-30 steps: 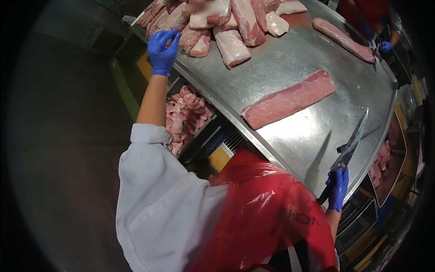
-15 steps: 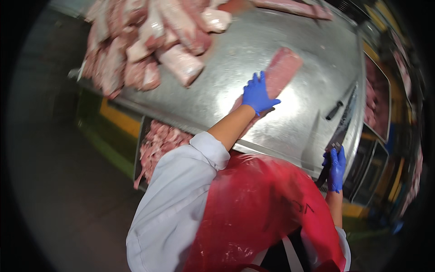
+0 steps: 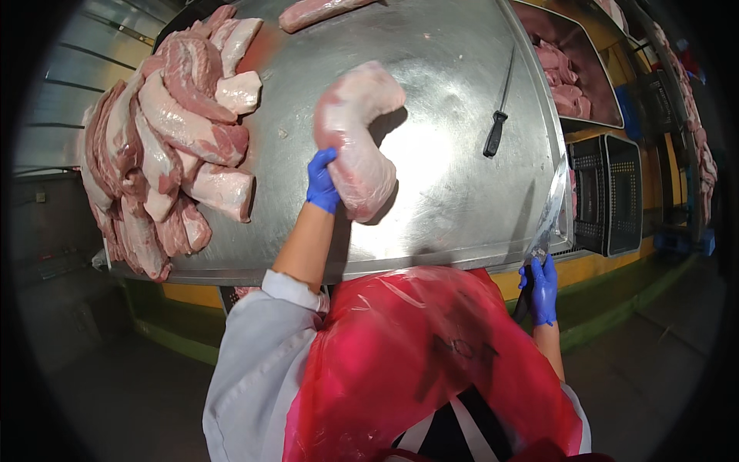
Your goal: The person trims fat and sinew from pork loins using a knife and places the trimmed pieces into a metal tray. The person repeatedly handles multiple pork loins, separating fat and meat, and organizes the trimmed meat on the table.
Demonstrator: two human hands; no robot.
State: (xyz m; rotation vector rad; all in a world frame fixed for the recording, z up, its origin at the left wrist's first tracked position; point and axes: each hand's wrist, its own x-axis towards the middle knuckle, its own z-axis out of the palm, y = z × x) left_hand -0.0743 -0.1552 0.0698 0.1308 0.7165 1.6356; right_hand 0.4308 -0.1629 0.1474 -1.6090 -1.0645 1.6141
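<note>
Loin: it is over the worktop [image 3: 446, 85], left of its middle and nearer the near edge than the long cut [image 3: 327, 11] at the far side. The loin [image 3: 346, 138] bends like a C, its hollow toward the right edge, probably because soft meat gives around a one-handed hold. A shadow shows beneath; I cannot tell how much is lifted.
Left hand: my left hand [image 3: 322, 182] pinches the loin's left flank, fingers curled in against the meat. Holding one side seems to leave most of the surface uncovered. My thumb's exact place I cannot make out.
Right hand: my right hand [image 3: 543, 289] is closed around the knife handle, just outside the near right corner.
Knife: the blade of the knife [image 3: 549, 212] points up and away along the right edge, well apart from the loin and my other hand, likely for safety.
Rod: the black-handled rod [image 3: 496, 134] lies near the right edge, handle toward me, which probably makes it easy to grab.
Pile: the pile [image 3: 169, 115] of cuts fills the left end down to the near left corner, perhaps to leave the middle free.
Bin: a bin [image 3: 599, 61] holding meat stands beyond the right edge, apparently within reach.
</note>
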